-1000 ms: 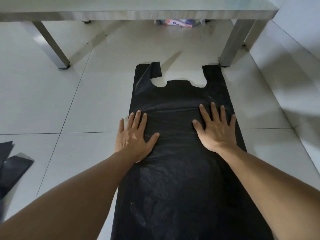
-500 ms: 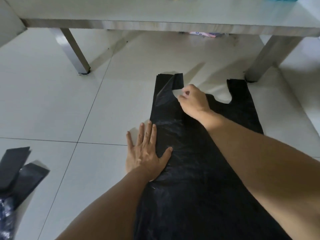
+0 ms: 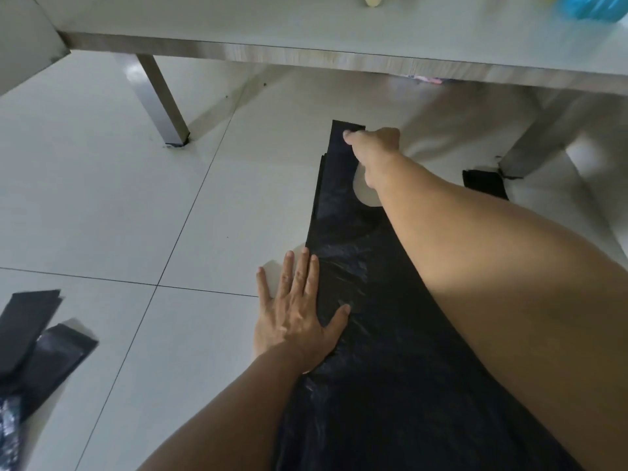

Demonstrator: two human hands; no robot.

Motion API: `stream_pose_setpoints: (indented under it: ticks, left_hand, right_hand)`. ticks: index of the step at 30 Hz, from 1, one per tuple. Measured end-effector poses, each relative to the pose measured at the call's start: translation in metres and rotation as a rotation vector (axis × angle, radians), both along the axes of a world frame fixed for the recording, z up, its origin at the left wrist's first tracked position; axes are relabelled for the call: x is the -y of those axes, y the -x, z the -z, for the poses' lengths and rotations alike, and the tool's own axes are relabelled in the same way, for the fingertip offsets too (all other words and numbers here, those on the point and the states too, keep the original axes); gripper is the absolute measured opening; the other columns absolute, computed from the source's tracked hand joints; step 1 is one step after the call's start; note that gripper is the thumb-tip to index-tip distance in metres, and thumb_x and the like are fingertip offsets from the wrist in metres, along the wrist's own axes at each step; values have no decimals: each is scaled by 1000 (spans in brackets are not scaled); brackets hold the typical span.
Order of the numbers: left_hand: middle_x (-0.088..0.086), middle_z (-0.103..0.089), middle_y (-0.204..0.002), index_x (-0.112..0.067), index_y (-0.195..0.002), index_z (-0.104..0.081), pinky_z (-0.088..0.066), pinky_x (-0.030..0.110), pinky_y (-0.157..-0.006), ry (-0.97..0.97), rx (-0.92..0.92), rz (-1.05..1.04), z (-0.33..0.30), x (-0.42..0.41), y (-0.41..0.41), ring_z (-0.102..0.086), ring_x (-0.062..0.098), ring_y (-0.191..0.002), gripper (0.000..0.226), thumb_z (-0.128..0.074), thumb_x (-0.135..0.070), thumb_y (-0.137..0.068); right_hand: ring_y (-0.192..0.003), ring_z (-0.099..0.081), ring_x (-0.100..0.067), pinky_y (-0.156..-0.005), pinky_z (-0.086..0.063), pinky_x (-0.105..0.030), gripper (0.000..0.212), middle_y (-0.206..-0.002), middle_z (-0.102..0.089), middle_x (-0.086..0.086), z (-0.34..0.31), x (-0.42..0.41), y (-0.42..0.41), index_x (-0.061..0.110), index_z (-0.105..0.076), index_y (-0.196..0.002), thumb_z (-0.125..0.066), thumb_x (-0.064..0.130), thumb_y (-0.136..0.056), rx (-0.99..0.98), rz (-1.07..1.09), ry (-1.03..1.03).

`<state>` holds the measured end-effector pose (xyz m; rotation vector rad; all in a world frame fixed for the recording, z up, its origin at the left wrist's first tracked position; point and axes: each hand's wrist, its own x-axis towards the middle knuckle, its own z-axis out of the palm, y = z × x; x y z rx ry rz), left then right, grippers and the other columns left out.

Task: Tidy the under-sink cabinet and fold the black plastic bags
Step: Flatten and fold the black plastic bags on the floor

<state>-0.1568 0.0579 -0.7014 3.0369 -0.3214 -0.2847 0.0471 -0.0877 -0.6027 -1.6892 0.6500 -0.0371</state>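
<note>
Reached farther since half a second ago: right hand (image 3: 370, 147) now pinching far-left handle (image 3: 341, 137) of black bag (image 3: 373, 334), spread flat on floor (image 3: 136, 198). Left hand (image 3: 295, 314) flat, fingers straight, pinning near-left edge. Step: straightening handles. Next, probably: lengthwise fold.

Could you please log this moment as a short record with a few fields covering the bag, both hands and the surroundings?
surface: white tiled floor
main item: black plastic bag spread flat, handles toward the metal table
left hand: flat, fingers straight, pressing the bag's left edge
right hand: reaching across, pinching the bag's left handle
right handle: lying flat by a table leg
other items: folded black bags at far left
</note>
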Motion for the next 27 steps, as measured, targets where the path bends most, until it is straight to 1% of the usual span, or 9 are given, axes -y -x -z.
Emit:
stream_pose_setpoints:
  ticks: [2,4,7,9,12,15,20,23,27]
  left_hand:
    - [-5,34,-155,-23,-150,24,14,56,-115,-2,8,-4,1,0,0,34,17,-141,87,1,-76,-84]
    - [-5,34,-155,-23,-150,24,14,56,-115,3,10,-4,1,0,-1,33,17,-141,87,2,-76,-84]
    - [-5,34,-155,-23,-150,23,14,55,-116,3,15,-7,1,0,-1,33,17,-141,87,2,-76,-85]
    - [-5,32,-155,-22,-151,22,13,54,-116,8,22,-8,1,0,-1,32,16,-142,87,2,-75,-85]
    - [-4,30,-156,-22,-152,20,13,53,-117,25,33,-11,3,0,-1,31,15,-143,88,1,-75,-85]
    - [-4,28,-157,-22,-152,18,13,52,-118,30,36,-15,5,-2,-2,28,14,-144,89,3,-76,-83]
    - [-3,23,-159,-30,-152,17,11,52,-118,38,40,1,6,-3,-2,23,15,-146,83,2,-75,-84]
    - [-2,20,-161,-34,-153,12,10,53,-118,35,38,12,6,-3,-3,20,16,-147,80,-4,-74,-85]
    - [-3,17,-161,-35,-153,9,11,52,-118,21,19,14,5,-4,-5,17,15,-148,79,-11,-74,-88]
  right_hand:
    - [-113,-55,-28,-96,-45,-35,58,-124,-53,-9,5,10,15,7,-31,-138,-61,28,-93,-18,7,212]
    - [-120,-54,-28,-102,-44,-45,47,-134,-53,-7,19,22,47,13,-37,-138,-55,27,-96,15,-68,446]
    - [-129,-49,-27,-108,-40,-46,38,-139,-53,-7,51,47,114,13,-50,-135,-51,23,-98,76,-306,852]
    - [-141,-35,-30,-115,-28,-51,44,-151,-42,-10,70,66,147,14,-48,-141,-50,28,-99,58,-384,1044]
    - [-151,-6,-29,-119,-6,-55,61,-164,-11,-4,82,88,169,28,-23,-154,-34,52,-99,-147,-493,1099]
    - [-151,7,-30,-119,0,-58,67,-165,4,-2,94,96,174,38,-1,-155,-15,65,-96,-220,-609,1172]
    - [-151,7,-30,-119,3,-59,65,-165,3,-1,92,98,185,37,-2,-156,-11,64,-97,-166,-615,1121]
    - [-151,7,-29,-119,4,-57,63,-165,1,-1,84,112,215,36,-5,-156,-14,60,-99,-131,-511,1075]
    - [-151,8,-29,-120,2,-56,63,-165,4,0,87,141,261,35,-3,-156,-14,61,-99,-274,-461,1122]
